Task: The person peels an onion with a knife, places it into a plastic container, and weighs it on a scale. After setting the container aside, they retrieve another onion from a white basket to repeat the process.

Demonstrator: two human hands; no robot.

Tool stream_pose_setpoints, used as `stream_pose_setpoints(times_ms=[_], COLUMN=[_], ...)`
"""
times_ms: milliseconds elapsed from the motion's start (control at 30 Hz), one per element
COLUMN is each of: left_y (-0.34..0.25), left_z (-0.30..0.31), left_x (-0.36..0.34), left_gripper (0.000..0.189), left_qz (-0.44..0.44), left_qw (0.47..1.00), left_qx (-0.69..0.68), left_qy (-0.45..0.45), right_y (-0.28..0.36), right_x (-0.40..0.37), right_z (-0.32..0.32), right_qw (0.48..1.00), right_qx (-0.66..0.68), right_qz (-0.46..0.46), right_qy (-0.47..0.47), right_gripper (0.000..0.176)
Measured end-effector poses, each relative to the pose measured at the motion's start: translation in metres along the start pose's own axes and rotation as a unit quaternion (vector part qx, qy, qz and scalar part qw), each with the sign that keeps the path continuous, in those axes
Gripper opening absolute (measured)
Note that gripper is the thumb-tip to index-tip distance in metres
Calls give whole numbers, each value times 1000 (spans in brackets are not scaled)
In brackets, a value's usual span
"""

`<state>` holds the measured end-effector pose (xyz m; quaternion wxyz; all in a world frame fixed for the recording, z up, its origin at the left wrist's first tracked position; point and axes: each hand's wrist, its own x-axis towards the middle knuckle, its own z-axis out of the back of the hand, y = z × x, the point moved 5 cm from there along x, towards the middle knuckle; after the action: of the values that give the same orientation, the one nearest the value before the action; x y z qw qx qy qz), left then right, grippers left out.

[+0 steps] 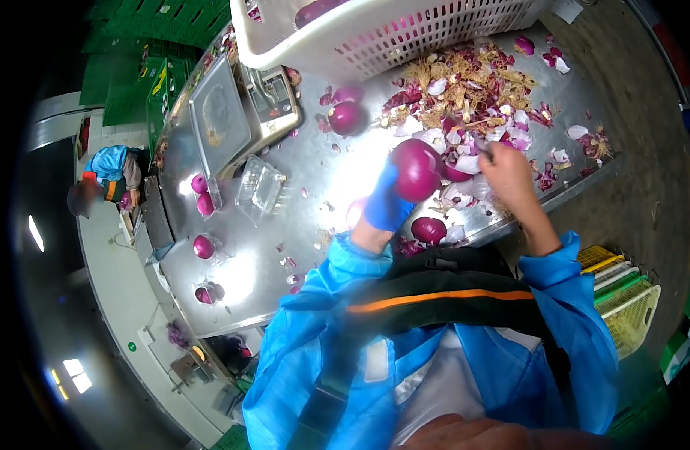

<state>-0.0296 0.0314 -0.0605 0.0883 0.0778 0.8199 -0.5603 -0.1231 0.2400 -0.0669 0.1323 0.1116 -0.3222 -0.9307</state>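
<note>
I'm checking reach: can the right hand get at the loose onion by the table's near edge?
Probably yes: the loose onion lies uncovered on the steel table beside the right hand, only peel scraps between.

A round, glossy purple-red onion (417, 169) was held raised, its skin smooth and whole, gripped from below in the blue-gloved left hand (387, 204).

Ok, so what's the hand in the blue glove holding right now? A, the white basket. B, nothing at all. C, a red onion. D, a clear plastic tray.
C: the blue-gloved left hand is wrapped around a red onion, holding it up over the steel table.
</note>
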Motion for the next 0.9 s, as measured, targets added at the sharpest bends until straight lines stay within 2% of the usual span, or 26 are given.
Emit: stream_pose_setpoints(times_ms=[33, 67, 100, 133, 200, 233, 333, 433, 533, 600, 633, 667, 700, 733, 767, 833, 867, 900], left_y=[-1, -3, -18, -35, -11, -12, -9, -9, -7, -15, -18, -21, -20, -18, -15, -12, -10, -14], left_z=[0, 0, -11, -24, -5, -7, -13, -9, -14, -14, -16, -18, -21, -25, -24, -25, -22, -20], left_x=[3, 6, 9, 12, 11, 12, 12, 13, 7, 4, 5, 5, 4, 1, 0, 3, 3, 7], left_gripper=[68, 67, 67, 68, 68, 68, 67, 69, 71, 74, 75, 77, 79, 80, 82, 85, 78, 76], left_qz=[43, 86, 67, 49, 78, 59, 7, -6, 47, 41, 57, 72, 107, 143, 147, 156, 166, 113], left_qw=[980, 920, 935, 948, 950, 956, 973, 981, 953, 996, 993, 989, 952, 888, 894, 904, 926, 967], left_qx=[-195, -382, -347, -310, -303, -286, -230, -196, -300, -83, -107, -132, -288, -436, -423, -396, -340, -229], left_qy=[7, -2, 23, 51, -11, -13, -19, 6, -3, -6, -8, -11, -14, -18, -1, 41, -7, -11], right_y=[4, 8, 10, 23, 57, 69, 80, 81, 48, 19, 11, 4, 19, 34, 42, 47, 50, 54], right_x=[1, 1, 0, -2, -9, -11, -8, -10, 1, 9, 11, 5, 3, -1, -4, -5, -6, -7], right_z=[15, 31, 39, 37, 30, 27, 25, 25, 7, -9, -14, -15, -1, 14, 23, 20, 17, 13], right_qw=[998, 993, 984, 982, 967, 956, 964, 973, 992, 997, 998, 995, 990, 981, 969, 950, 936, 919], right_qx=[55, 111, 166, 184, 249, 280, 255, 181, 98, 63, 45, 88, 140, 192, 243, 302, 331, 358], right_qz=[-21, -42, -65, -43, -14, 1, 60, 143, 54, 3, -22, -47, -16, 11, 36, 71, 78, 85], right_qy=[1, 4, 5, -5, 52, 81, 48, -22, -53, -39, -32, -20, -25, -29, -35, 39, 89, 141], right_gripper=[31, 31, 32, 36, 38, 39, 41, 41, 37, 36, 35, 42, 45, 47, 50, 54, 54, 54])
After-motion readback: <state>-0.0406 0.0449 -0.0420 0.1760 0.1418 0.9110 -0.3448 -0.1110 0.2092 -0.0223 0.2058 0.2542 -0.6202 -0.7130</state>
